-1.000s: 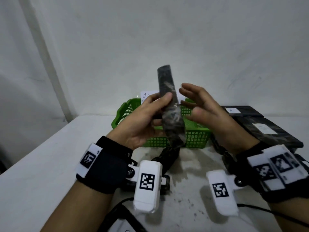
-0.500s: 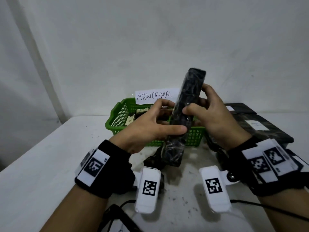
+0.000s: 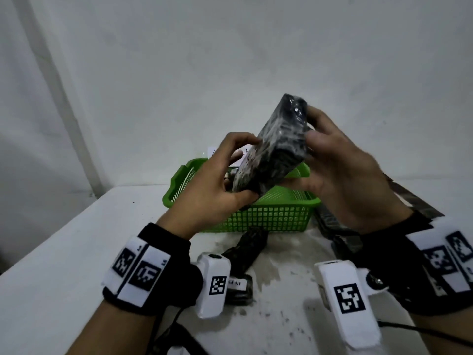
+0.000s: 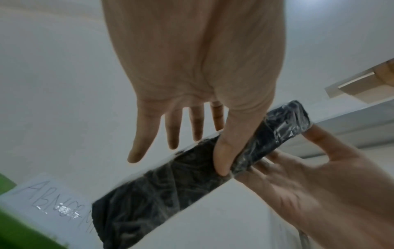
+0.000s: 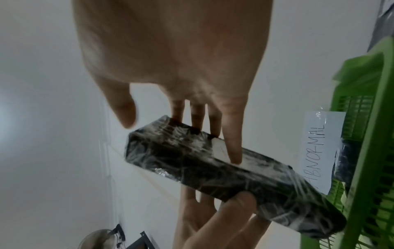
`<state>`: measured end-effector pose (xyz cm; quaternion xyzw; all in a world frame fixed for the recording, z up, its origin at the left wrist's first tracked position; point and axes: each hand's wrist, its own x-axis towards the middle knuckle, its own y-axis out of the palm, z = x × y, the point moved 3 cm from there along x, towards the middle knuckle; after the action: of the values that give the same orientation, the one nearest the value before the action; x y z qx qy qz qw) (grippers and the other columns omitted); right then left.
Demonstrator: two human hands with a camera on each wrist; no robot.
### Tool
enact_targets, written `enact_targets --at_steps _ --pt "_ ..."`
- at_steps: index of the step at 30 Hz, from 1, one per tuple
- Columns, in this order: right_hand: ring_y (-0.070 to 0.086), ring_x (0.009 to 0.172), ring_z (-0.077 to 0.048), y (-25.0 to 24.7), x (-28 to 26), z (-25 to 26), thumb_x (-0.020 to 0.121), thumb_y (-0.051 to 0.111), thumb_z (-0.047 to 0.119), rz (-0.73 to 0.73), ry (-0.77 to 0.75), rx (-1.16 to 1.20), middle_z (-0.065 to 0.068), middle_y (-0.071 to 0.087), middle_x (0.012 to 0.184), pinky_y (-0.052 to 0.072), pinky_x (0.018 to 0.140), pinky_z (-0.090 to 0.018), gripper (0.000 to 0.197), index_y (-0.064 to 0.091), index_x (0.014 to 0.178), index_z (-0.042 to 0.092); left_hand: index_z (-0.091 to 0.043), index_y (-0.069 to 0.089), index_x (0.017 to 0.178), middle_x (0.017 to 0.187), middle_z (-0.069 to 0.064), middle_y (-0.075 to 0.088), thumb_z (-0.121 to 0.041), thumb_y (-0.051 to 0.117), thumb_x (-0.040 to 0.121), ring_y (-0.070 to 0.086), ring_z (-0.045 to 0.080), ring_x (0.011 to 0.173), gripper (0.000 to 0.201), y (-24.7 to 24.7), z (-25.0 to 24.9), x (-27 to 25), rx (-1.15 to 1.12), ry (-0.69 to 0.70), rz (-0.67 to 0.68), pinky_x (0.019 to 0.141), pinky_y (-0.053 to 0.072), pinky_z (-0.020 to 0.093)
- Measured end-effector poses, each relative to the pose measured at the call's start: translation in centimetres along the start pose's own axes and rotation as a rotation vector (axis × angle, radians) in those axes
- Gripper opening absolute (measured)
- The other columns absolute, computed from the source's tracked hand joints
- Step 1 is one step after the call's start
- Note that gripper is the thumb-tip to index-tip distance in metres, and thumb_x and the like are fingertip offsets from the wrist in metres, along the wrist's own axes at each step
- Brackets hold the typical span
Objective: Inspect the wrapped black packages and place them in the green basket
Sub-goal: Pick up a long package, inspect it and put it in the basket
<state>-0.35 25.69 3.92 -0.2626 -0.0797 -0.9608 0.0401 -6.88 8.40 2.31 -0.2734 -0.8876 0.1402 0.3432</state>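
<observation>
Still checking one package, nothing dropped in from my hands yet.

My left hand (image 3: 215, 190) pinches the lower end of the package (image 3: 275, 152), thumb on one face and fingers behind, and my right hand (image 3: 340, 172) clamps its upper end, so both hands are on it and it hangs tilted in the air just above the basket (image 3: 268, 216). I judge this one is mid-inspection and has yet to go in. Something dark already lies in the basket past my left fingers, beside a paper marked ABNORMAL (image 5: 319, 151); I cannot tell how many. Left to do: another package (image 3: 247, 249) on the tabletop (image 3: 64, 265) under my wrists, and a dark stack (image 3: 414, 201) beyond my right hand.
</observation>
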Motion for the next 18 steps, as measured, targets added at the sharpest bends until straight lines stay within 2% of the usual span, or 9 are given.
enact_targets --at_steps 2,4,7,10,13,15,18 --pt "0.067 0.106 -0.014 0.1 0.2 -0.2 0.085 0.058 0.016 -0.036 -0.067 -0.074 0.005 0.067 0.11 0.059 0.076 -0.037 0.039 0.059 0.124 0.022 -0.037 0.048 0.133 0.142 -0.019 0.049 -0.011 0.073 0.087 0.04 0.007 0.141 0.059 -0.1 0.5 0.0 0.062 -0.012 -0.007 0.098 0.053 0.033" --pt "0.067 0.102 -0.009 0.1 0.3 -0.5 0.08 0.064 0.012 -0.077 -0.133 -0.167 0.011 0.068 0.103 0.059 0.074 -0.034 0.038 0.058 0.117 0.021 -0.043 0.049 0.134 0.144 -0.017 0.049 -0.015 0.069 0.09 0.044 0.007 0.138 0.056 0.0 0.9 0.0 0.079 -0.02 -0.012 0.103 0.051 0.038" --pt "0.065 0.112 -0.018 0.1 0.3 -1.0 0.074 0.067 0.027 -0.159 -0.225 -0.343 0.009 0.068 0.108 0.058 0.087 -0.048 0.037 0.059 0.11 0.028 -0.05 0.048 0.133 0.142 -0.013 0.051 -0.009 0.061 0.096 0.054 0.005 0.129 0.058 0.5 0.9 0.0 0.088 -0.009 -0.015 0.106 0.049 0.038" --pt "0.066 0.104 -0.019 0.1 0.1 -1.1 0.075 0.063 0.03 -0.242 -0.318 -0.45 0.008 0.065 0.102 0.057 0.087 -0.048 0.03 0.056 0.104 0.024 -0.055 0.047 0.134 0.144 -0.01 0.051 -0.011 0.054 0.1 0.055 0.01 0.13 0.057 1.2 1.1 0.0 0.031 -0.069 0.04 0.106 0.049 0.044" --pt "0.064 0.097 -0.017 -0.1 0.0 -1.4 0.073 0.064 0.029 -0.288 -0.379 -0.547 0.016 0.059 0.092 0.055 0.079 -0.043 0.024 0.05 0.094 0.03 -0.047 0.047 0.142 0.147 -0.009 0.05 -0.018 0.046 0.1 0.053 0.011 0.131 0.051 1.5 1.3 0.2 -0.036 -0.142 0.066 0.101 0.053 0.041" --pt "0.063 0.094 -0.019 -0.3 0.0 -1.8 0.074 0.066 0.025 -0.287 -0.395 -0.564 0.011 0.06 0.091 0.055 0.081 -0.046 0.023 0.051 0.09 0.031 -0.041 0.054 0.139 0.144 -0.009 0.055 -0.023 0.04 0.106 0.056 0.009 0.127 0.039 1.4 1.0 0.2 -0.131 -0.21 0.027 0.096 0.055 0.036" --pt "0.064 0.102 -0.017 0.0 0.0 -2.2 0.076 0.068 0.017 -0.202 -0.388 -0.547 0.001 0.064 0.1 0.054 0.078 -0.039 0.024 0.054 0.093 0.026 -0.028 0.064 0.124 0.121 -0.01 0.069 -0.046 0.042 0.101 0.068 0.003 0.104 0.037 1.0 0.5 0.1 -0.208 -0.288 -0.153 0.08 0.061 0.029"
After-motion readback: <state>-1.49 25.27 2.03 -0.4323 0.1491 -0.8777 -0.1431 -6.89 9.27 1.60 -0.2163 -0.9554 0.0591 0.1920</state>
